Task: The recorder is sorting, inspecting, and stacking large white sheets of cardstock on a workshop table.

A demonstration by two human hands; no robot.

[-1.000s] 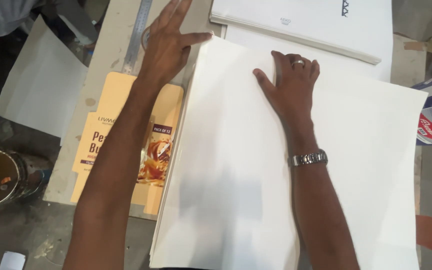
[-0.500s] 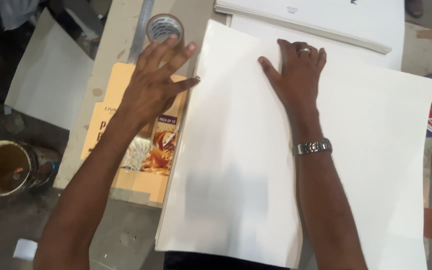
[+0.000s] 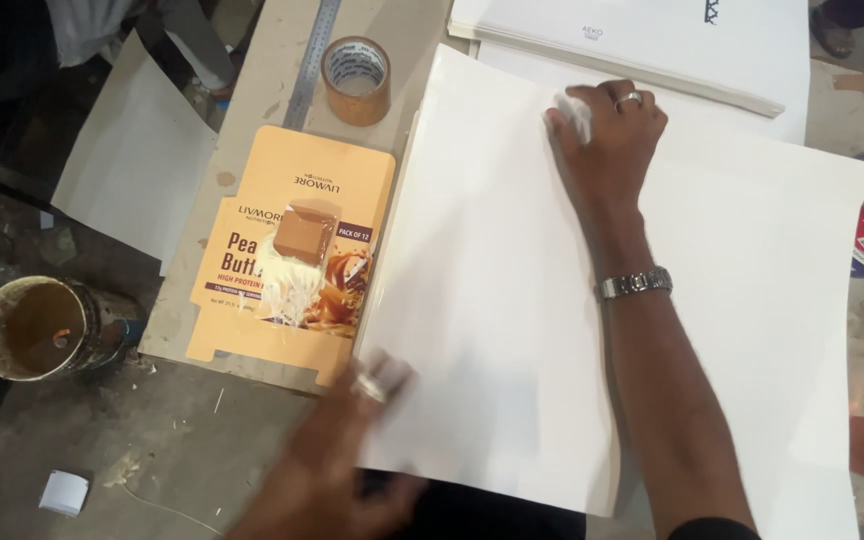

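A large white sheet (image 3: 492,300) lies on top of a stack of like sheets on the workbench. My right hand (image 3: 607,135), with a ring and a metal wristwatch, rests palm down on the sheet's far part, fingers bent; a small white blur shows at its thumb. My left hand (image 3: 342,460) is blurred at the sheet's near left corner, its fingertips touching the edge. Whether it grips the paper is unclear. A flat orange printed carton blank (image 3: 292,250) lies just left of the sheet.
A roll of brown tape (image 3: 355,78) and a steel ruler (image 3: 312,60) lie at the bench's far left. White boards (image 3: 652,40) are stacked at the back. A tin can of brown liquid (image 3: 37,328) stands on the floor left, near another white sheet (image 3: 132,160).
My left hand has come back from the far left by the tape roll to the sheet's near left corner. My right hand has stayed on the sheet's far part.
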